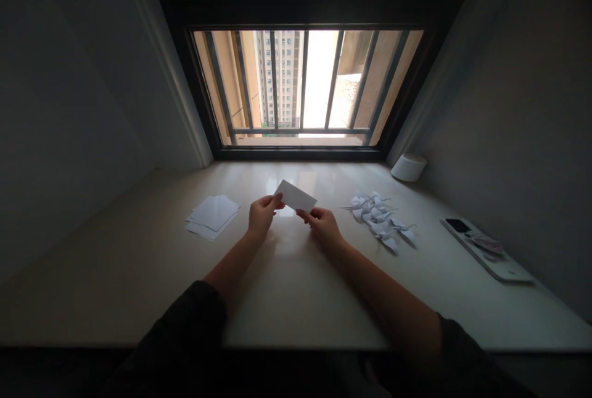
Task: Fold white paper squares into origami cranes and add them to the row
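Paper rectangle, white, 1 piece (297,195): raised above the pale sill (291,305), tilted down to the right, held at both ends. Left hand (261,215): thumb and fingers closed on the paper's left end, thumb on the near face. Right hand (326,226): thumb and fingers pinched on its lower right corner. Paper sheets, white, 1 loose stack (213,215): flat on the sill, left of the left hand, edges uneven. Folded paper cranes, white, 1 cluster (377,216): right of the right hand (too overlapped to count). Smartphone, white (509,267): lying farther right, near the wall, camera block upward. Cylindrical object, white (409,168): far right corner, beside the window. Window, dark-framed (296,154): behind everything, barred, a tall building (284,77) beyond.
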Available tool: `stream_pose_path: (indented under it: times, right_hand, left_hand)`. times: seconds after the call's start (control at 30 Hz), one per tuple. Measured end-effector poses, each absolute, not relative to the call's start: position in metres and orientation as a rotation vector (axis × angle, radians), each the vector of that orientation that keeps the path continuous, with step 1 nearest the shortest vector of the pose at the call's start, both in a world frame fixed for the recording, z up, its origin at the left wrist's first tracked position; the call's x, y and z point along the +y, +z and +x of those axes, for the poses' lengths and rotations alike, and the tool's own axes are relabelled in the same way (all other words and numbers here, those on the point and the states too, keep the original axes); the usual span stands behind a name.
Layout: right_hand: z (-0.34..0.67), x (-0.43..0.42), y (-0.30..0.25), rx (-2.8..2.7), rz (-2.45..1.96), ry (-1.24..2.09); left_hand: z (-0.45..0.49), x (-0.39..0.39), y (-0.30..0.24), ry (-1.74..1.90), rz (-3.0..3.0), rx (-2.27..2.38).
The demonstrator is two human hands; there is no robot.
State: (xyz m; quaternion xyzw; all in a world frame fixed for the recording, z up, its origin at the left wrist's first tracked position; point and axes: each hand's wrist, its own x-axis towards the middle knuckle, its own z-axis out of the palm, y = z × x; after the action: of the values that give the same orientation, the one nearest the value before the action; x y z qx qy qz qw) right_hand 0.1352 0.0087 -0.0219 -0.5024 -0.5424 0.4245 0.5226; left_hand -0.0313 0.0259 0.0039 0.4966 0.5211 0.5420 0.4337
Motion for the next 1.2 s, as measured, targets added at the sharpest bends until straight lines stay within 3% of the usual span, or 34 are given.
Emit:
stream_pose_path:
  times: [0.3, 0.6, 1.0, 1.2]
  right_hand:
    - [0.14, 0.016, -0.025, -1.144, -1.23, 1.066]
    - [0.146, 0.008, -0.005, -1.499, -1.091, 0.365]
    - [0.139, 0.012, -0.009, -1.292, -0.862, 1.057]
    - [0.138, 0.014, -0.017, -1.245, -0.969, 1.133]
  left_hand:
    - [-0.027, 0.023, 0.004, 1.386, 1.047, 1.312]
    - [-0.029, 0.023, 0.0, 1.369, 1.444, 1.392]
    - [-0.03, 0.029, -0.009, 1.354, 1.575, 1.368]
    - [-0.03, 0.029, -0.01, 1.341, 1.601, 1.364]
